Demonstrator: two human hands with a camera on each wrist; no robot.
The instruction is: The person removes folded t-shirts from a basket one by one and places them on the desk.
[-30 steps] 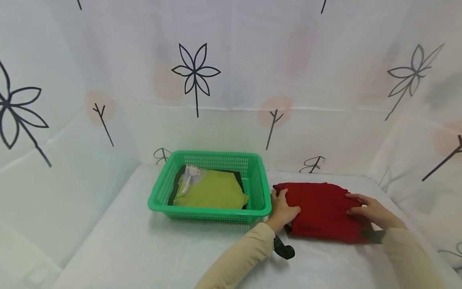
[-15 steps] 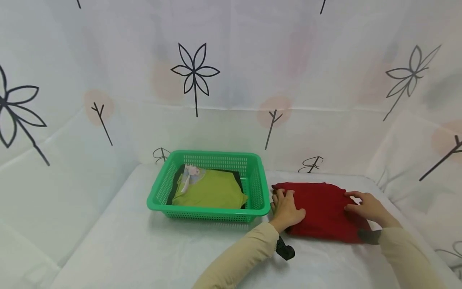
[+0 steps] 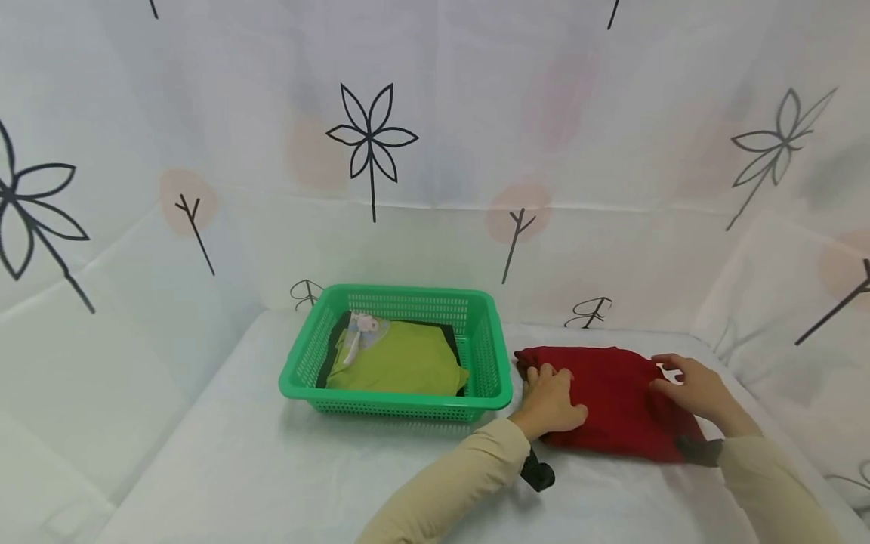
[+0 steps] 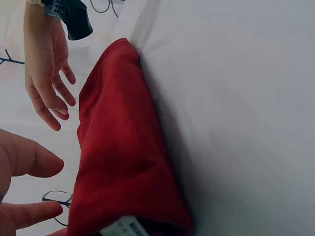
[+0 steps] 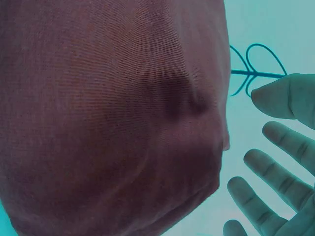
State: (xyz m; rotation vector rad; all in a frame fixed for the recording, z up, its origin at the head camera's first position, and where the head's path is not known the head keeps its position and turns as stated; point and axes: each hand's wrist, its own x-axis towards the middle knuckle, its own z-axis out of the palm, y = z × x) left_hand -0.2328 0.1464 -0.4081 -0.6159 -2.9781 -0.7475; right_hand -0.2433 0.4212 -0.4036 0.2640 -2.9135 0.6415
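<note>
The left hand [image 3: 549, 400] lies over the left end of a folded red cloth [image 3: 612, 393], fingers loosely bent and apart, gripping nothing. In its wrist view the thumb and a finger show beside the cloth with a gap between; from above, contact cannot be told. The right hand [image 3: 696, 389] is at the cloth's right end, thumb and fingers apart; its wrist view shows straight fingertips clear of the fabric. Compared with a second ago, the left hand sits farther right, farther in from the cloth's left edge; the right hand and the cloth are in nearly the same places.

The left sleeve [image 3: 455, 483] crosses in front of the basket side, with a black device [image 3: 538, 474] beneath the wrist. Just left is a green basket [image 3: 394, 401], holding a lime-green garment [image 3: 397, 363] over dark fabric [image 3: 331, 355]. Everything rests on a white sheet [image 3: 272, 468].

The red cloth lies flat, its long axis running left to right, slanting slightly nearer the person at the right. A white label [image 4: 125, 227] shows at its left end.
</note>
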